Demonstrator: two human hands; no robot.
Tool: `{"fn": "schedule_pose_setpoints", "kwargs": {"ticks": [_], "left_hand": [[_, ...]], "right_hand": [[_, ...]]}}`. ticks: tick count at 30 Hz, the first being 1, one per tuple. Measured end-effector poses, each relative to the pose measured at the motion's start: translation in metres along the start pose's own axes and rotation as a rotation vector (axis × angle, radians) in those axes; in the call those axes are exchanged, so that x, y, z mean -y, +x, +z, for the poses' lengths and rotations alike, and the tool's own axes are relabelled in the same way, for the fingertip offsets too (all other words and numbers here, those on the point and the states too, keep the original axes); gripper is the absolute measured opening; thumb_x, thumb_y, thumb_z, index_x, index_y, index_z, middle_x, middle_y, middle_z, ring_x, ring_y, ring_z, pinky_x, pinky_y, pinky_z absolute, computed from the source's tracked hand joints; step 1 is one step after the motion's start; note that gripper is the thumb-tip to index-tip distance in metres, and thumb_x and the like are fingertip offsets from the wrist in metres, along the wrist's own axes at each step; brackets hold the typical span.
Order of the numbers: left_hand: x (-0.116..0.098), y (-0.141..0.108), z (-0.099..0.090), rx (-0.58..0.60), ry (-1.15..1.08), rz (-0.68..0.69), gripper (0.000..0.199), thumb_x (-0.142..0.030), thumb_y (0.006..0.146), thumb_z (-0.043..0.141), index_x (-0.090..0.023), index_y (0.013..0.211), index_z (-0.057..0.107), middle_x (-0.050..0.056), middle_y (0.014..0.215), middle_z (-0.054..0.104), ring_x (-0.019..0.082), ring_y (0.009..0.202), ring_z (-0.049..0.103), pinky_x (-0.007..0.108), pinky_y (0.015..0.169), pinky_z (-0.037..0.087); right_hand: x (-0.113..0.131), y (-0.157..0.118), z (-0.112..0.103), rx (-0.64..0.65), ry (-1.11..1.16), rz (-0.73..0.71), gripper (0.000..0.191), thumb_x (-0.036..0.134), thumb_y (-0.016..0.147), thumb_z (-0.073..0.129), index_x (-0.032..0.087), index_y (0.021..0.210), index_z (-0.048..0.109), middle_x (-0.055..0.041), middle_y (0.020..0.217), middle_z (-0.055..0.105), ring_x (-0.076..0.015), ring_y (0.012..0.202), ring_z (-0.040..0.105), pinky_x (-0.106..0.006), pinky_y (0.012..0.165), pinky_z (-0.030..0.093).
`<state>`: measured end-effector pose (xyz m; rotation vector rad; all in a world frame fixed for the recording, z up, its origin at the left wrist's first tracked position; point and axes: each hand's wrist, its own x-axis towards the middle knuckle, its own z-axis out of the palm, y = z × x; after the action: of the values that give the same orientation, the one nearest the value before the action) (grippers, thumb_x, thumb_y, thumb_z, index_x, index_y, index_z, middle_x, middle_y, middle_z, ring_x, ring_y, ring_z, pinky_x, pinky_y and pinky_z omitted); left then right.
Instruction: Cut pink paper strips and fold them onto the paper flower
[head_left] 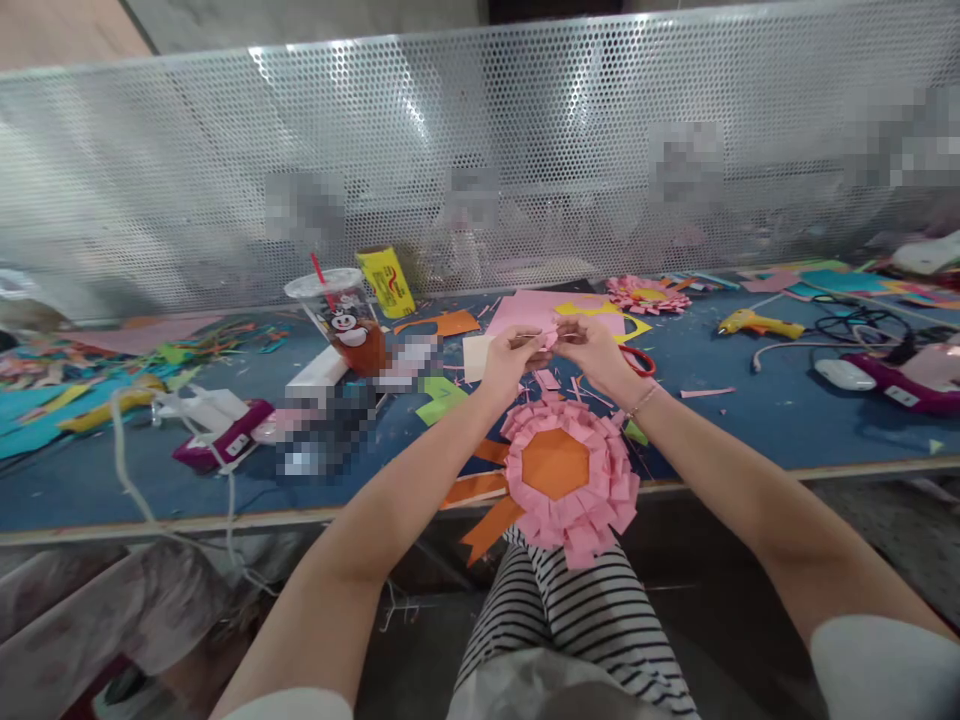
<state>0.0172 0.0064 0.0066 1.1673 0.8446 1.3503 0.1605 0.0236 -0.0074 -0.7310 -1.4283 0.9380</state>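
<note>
Both hands meet above the blue table over a small pink paper strip (550, 338). My left hand (515, 352) pinches its left end, and my right hand (587, 347) grips the right end with closed fingers. Nearer to me, a pink paper rosette (613, 470) with an orange hexagon centre (555, 464) and orange ribbon tails (491, 535) overhangs the table edge above my lap. Under and behind the hands lie pink paper sheets (517, 310) and a yellow cut-out (637, 326). Red-handled scissors (639, 361) show beside my right wrist, partly hidden.
A plastic cup of brown drink (352, 330) with a red straw stands left, near a yellow packet (386, 282). Yellow glue guns (759, 324) and purple power strips (225, 437) with cords lie at both sides. Another rosette (649, 295) rests by the perforated metal screen (525, 150).
</note>
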Motion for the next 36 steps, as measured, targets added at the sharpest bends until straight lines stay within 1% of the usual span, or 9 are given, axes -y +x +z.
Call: {"fn": "schedule_pose_setpoints", "kwargs": {"ticks": [4,8,13,16,19,22,27,30,36], "left_hand": [[0.0,0.0,-0.001,0.009,0.002,0.003,0.033,-0.033,0.056,0.074,-0.015,0.079,0.059,0.0,0.066,0.062,0.012,0.058,0.063,0.028,0.063,0.052],[0.001,0.001,-0.001,0.004,0.009,0.001,0.032,-0.034,0.055,0.074,-0.015,0.077,0.059,-0.001,0.065,0.061,0.012,0.058,0.062,0.026,0.061,0.051],[0.001,0.003,-0.001,-0.008,-0.013,0.004,0.031,-0.034,0.056,0.073,-0.016,0.076,0.056,-0.002,0.064,0.059,0.012,0.057,0.061,0.026,0.059,0.05],[0.0,0.002,-0.001,-0.014,-0.041,0.009,0.031,-0.034,0.056,0.072,-0.016,0.075,0.055,-0.002,0.064,0.059,0.011,0.056,0.06,0.026,0.059,0.05],[-0.001,0.001,0.0,-0.016,-0.055,0.002,0.032,-0.035,0.056,0.072,-0.016,0.074,0.053,-0.002,0.065,0.059,0.011,0.056,0.06,0.026,0.06,0.05],[-0.002,-0.001,0.001,-0.019,-0.051,0.003,0.032,-0.036,0.057,0.071,-0.016,0.073,0.052,-0.002,0.064,0.059,0.011,0.056,0.06,0.026,0.061,0.05],[-0.002,-0.001,0.002,-0.02,-0.044,0.009,0.029,-0.036,0.061,0.068,-0.017,0.075,0.051,-0.002,0.065,0.06,0.012,0.057,0.062,0.027,0.062,0.05],[-0.001,0.0,0.001,-0.003,-0.044,0.016,0.026,-0.034,0.062,0.067,-0.017,0.076,0.054,-0.001,0.067,0.061,0.013,0.061,0.063,0.029,0.066,0.05],[-0.001,0.001,-0.002,0.034,-0.017,0.051,0.022,-0.03,0.061,0.067,-0.015,0.075,0.059,0.0,0.065,0.062,0.014,0.063,0.062,0.031,0.07,0.05]], "right_hand": [[0.001,0.0,0.001,-0.004,0.057,0.039,0.034,0.021,0.058,0.07,0.018,0.089,0.057,-0.0003,0.079,0.06,-0.0118,0.074,0.056,-0.028,0.072,0.047],[0.002,-0.001,0.002,-0.004,0.05,0.049,0.039,0.021,0.056,0.071,0.018,0.092,0.055,-0.001,0.081,0.059,-0.013,0.077,0.057,-0.029,0.072,0.048],[0.001,-0.001,0.002,-0.05,-0.007,-0.038,0.036,0.021,0.059,0.069,0.02,0.09,0.052,-0.0023,0.096,0.056,-0.0129,0.082,0.057,-0.029,0.075,0.049],[0.004,-0.002,0.004,-0.021,0.006,-0.065,0.035,0.019,0.059,0.068,0.021,0.09,0.051,-0.0017,0.097,0.055,-0.0122,0.083,0.058,-0.028,0.077,0.049],[0.011,-0.005,0.006,0.023,-0.002,-0.066,0.035,0.019,0.06,0.068,0.021,0.09,0.051,-0.0012,0.097,0.056,-0.0117,0.081,0.059,-0.027,0.076,0.049],[0.016,-0.008,0.007,0.031,-0.038,-0.078,0.032,0.023,0.062,0.068,0.021,0.089,0.051,-0.001,0.095,0.057,-0.0115,0.079,0.06,-0.027,0.074,0.049],[0.016,-0.006,0.006,-0.032,-0.193,-0.118,0.017,0.029,0.066,0.065,0.018,0.076,0.055,-0.0013,0.078,0.059,-0.0129,0.072,0.058,-0.028,0.069,0.048],[0.013,-0.003,0.005,-0.051,-0.244,-0.107,0.018,0.033,0.068,0.063,0.017,0.076,0.059,-0.0028,0.077,0.061,-0.0142,0.071,0.057,-0.029,0.068,0.048],[0.009,-0.001,0.003,-0.041,-0.169,-0.061,0.021,0.038,0.072,0.058,0.019,0.079,0.062,-0.0021,0.076,0.063,-0.0143,0.07,0.058,-0.03,0.07,0.048]]}}
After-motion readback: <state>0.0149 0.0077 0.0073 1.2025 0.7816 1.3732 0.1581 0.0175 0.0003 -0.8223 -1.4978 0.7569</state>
